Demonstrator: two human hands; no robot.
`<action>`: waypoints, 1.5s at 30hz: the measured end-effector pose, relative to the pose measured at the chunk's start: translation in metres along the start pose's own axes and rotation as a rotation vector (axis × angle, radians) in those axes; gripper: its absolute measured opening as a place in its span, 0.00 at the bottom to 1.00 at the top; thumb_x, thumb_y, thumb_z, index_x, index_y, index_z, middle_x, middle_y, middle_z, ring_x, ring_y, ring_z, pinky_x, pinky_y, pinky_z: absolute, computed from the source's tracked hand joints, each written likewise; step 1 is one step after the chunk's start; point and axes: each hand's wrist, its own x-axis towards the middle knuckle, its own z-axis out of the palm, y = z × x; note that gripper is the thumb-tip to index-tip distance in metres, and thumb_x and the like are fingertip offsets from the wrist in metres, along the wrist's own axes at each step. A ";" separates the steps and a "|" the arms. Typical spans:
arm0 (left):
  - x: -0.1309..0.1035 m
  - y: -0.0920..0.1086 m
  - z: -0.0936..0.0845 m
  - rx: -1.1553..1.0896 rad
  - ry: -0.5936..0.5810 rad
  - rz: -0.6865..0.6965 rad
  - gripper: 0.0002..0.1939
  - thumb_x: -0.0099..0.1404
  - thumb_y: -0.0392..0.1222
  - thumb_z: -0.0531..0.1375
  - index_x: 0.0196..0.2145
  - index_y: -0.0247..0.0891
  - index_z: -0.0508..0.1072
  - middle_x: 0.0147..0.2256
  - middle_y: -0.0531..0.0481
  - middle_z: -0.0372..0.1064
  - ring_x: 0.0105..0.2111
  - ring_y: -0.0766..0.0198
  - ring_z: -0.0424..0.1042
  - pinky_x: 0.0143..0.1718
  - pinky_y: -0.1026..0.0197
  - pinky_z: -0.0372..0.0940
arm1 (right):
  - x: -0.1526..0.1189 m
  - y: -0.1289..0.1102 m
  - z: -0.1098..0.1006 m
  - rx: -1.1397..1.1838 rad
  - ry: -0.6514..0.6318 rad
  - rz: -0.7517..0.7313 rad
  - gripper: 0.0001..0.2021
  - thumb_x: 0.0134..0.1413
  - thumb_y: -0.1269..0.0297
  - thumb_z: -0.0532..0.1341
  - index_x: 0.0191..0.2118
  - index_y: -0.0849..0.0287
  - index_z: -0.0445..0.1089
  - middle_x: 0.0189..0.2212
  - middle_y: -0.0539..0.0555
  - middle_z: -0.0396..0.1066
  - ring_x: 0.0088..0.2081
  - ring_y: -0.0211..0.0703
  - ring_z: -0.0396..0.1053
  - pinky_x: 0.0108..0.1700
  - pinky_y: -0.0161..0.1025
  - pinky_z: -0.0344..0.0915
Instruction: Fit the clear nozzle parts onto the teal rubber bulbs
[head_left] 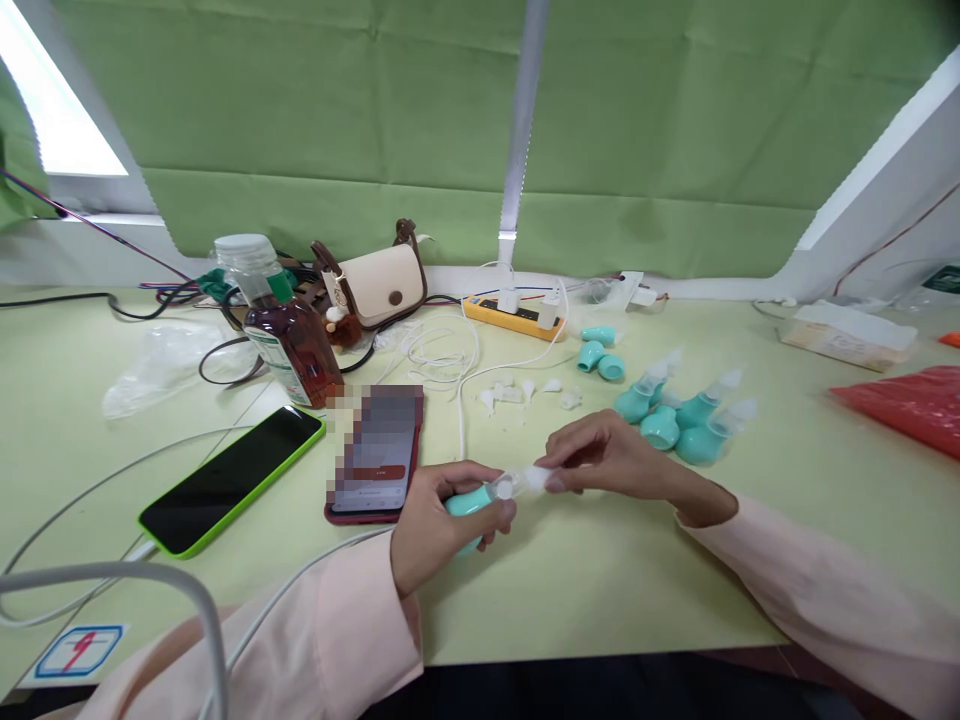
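Note:
My left hand (448, 515) is wrapped round a teal rubber bulb (469, 501) that has a clear tube at its right end. A white tip (537, 478) at the far end of that tube is pinched between the thumb and fingers of my right hand (600, 458). Behind my right hand, several teal bulbs with clear nozzles (701, 443) lie in a group. Farther back are a few teal bulbs without nozzles (611, 367). Small white and clear tips (529, 389) are scattered on the table ahead of my hands.
A phone in a red case (375, 460), a green-edged phone (232, 480) and a dark bottle (292, 345) stand or lie left. Behind are a cream bag (379, 287) and an orange power strip (514, 318). A red plastic bag (907, 405) is right; cables cross the left side.

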 end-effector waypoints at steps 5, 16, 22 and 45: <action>-0.003 0.001 0.000 0.099 0.020 -0.019 0.13 0.42 0.38 0.64 0.27 0.29 0.73 0.14 0.53 0.63 0.14 0.73 0.57 0.15 0.68 0.54 | -0.007 -0.009 0.003 -0.131 0.008 -0.144 0.07 0.40 0.67 0.62 0.30 0.61 0.73 0.20 0.51 0.67 0.22 0.32 0.60 0.23 0.32 0.57; -0.005 0.002 0.002 0.287 0.032 -0.018 0.11 0.40 0.38 0.63 0.25 0.31 0.76 0.15 0.53 0.63 0.15 0.72 0.55 0.16 0.68 0.51 | -0.013 -0.015 0.008 -0.330 -0.063 -0.303 0.08 0.46 0.65 0.59 0.34 0.58 0.72 0.22 0.51 0.66 0.22 0.31 0.60 0.23 0.30 0.56; -0.005 -0.001 0.001 0.391 -0.038 0.072 0.10 0.46 0.39 0.60 0.26 0.31 0.76 0.15 0.54 0.61 0.16 0.72 0.53 0.16 0.68 0.48 | -0.015 -0.018 0.009 -0.476 -0.107 -0.305 0.10 0.51 0.65 0.54 0.34 0.60 0.71 0.22 0.52 0.65 0.23 0.32 0.60 0.23 0.31 0.54; -0.009 -0.017 0.000 0.660 0.008 0.720 0.10 0.53 0.36 0.56 0.32 0.29 0.73 0.17 0.50 0.64 0.16 0.70 0.59 0.17 0.67 0.53 | -0.011 -0.008 0.019 -0.095 -0.049 -0.242 0.03 0.40 0.71 0.62 0.23 0.65 0.70 0.20 0.52 0.68 0.22 0.33 0.63 0.25 0.31 0.62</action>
